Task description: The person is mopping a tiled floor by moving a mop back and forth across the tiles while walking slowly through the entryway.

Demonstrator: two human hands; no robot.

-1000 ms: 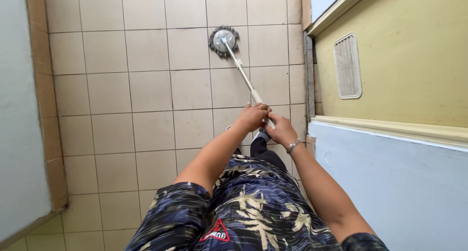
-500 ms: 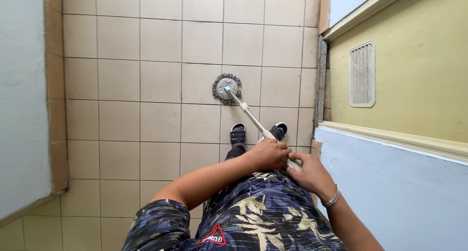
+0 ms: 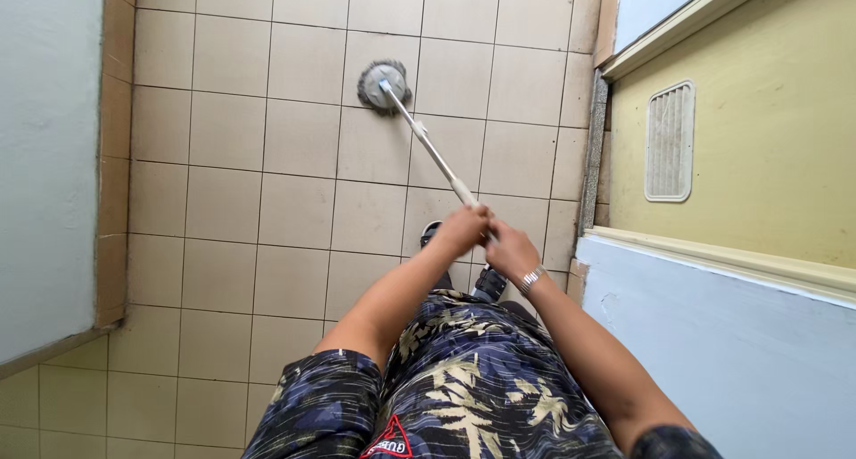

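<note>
Both hands grip the white pole of a mop (image 3: 429, 144). My left hand (image 3: 461, 230) is wrapped around the pole higher toward the mop end, and my right hand (image 3: 511, 250), with a metal bracelet at the wrist, holds the pole's near end just behind it. The round grey mop head (image 3: 384, 84) rests flat on the beige tiled floor (image 3: 267, 200), well out in front of me. One sandalled foot (image 3: 430, 233) shows under my left hand.
A pale wall (image 3: 45, 156) with a brown tiled skirting runs along the left. On the right stands a yellow door (image 3: 767, 129) with a white vent grille (image 3: 670, 142), and below it a light blue panel (image 3: 713, 334).
The mop head has slid away from my feet, out across the tiles and slightly left. My arms have stretched forward with the pole; both hands keep their grip.
</note>
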